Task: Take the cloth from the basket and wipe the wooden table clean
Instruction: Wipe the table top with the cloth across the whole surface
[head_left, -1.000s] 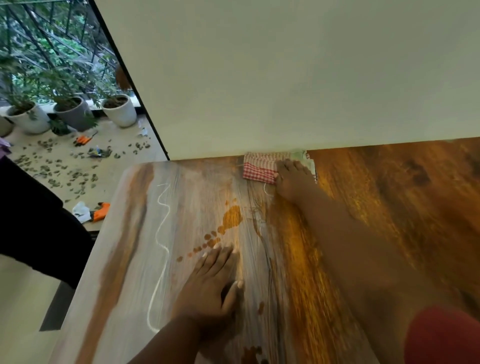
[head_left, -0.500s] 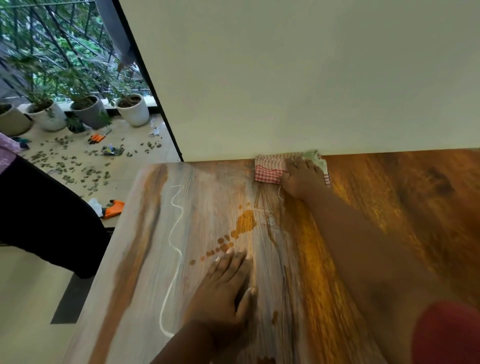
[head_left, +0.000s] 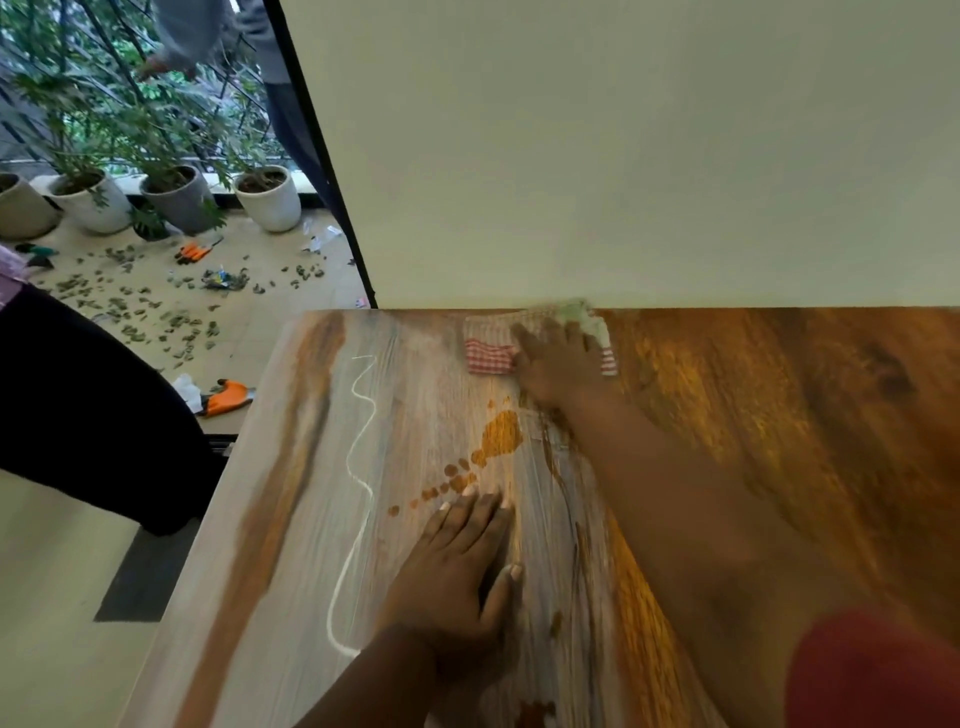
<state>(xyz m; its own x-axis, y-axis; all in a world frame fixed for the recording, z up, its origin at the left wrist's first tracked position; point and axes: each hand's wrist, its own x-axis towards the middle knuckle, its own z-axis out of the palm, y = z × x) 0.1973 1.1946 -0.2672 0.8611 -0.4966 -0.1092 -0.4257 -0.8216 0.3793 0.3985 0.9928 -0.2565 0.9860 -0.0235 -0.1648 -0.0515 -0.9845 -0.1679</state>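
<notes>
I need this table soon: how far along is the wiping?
Done: the cloth is out and on the table, whose right side shows bare wood. In hand: the right hand presses it at the far edge; the left hand lies flat. Left: the pale film and white squiggle.

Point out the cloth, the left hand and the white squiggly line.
cloth (head_left: 488, 356), head view, red checked part left of the right hand.
left hand (head_left: 457, 582), head view, back of hand.
white squiggly line (head_left: 363, 415), head view, upper bend.
</notes>
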